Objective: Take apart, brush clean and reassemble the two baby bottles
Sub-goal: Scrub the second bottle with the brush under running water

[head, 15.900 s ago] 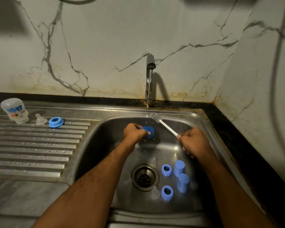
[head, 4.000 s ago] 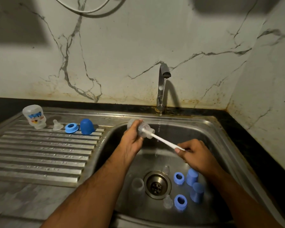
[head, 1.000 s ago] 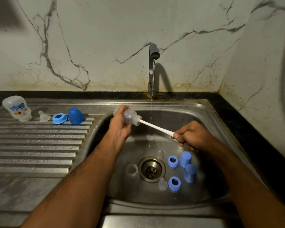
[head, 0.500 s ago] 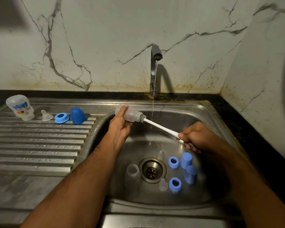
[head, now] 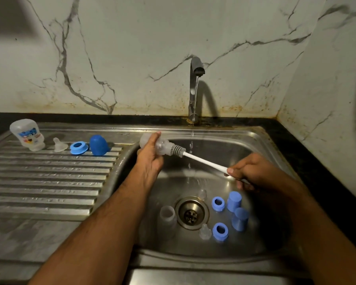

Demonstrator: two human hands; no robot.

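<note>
Progress: I judge myself around the middle of the cleaning; nothing is put back together yet.
Done: on the drainboard at ten o'clock lie a printed bottle (head: 27, 137) tipped neck-down, a clear teat (head: 59, 144), a blue ring (head: 78, 148) and a blue cap (head: 99, 145), side by side in a row, apparently washed.
In hand: a small clear bottle (head: 162, 146), held on its side over the sink's (head: 261, 138) left rim at twelve o'clock from my forearm.
Left hand: my left hand (head: 150, 157) is wrapped round the bottle's body, its neck pointing to three o'clock.
Right hand: my right hand (head: 253, 171) pinches the white handle of the brush (head: 201, 161); the grey bristle head sits at the bottle's mouth, mostly outside it.
Water: the tap (head: 195, 83) runs a thin stream just beside the bristles.
Left to do: in the basin round the drain wait another clear bottle body (head: 167, 214), two teats, two blue rings and two blue caps (head: 237, 210); then all the reassembly.
Look of the bottle: translucent, wet, bulbous with a narrower neck; whether residue remains inside I cannot tell.
</note>
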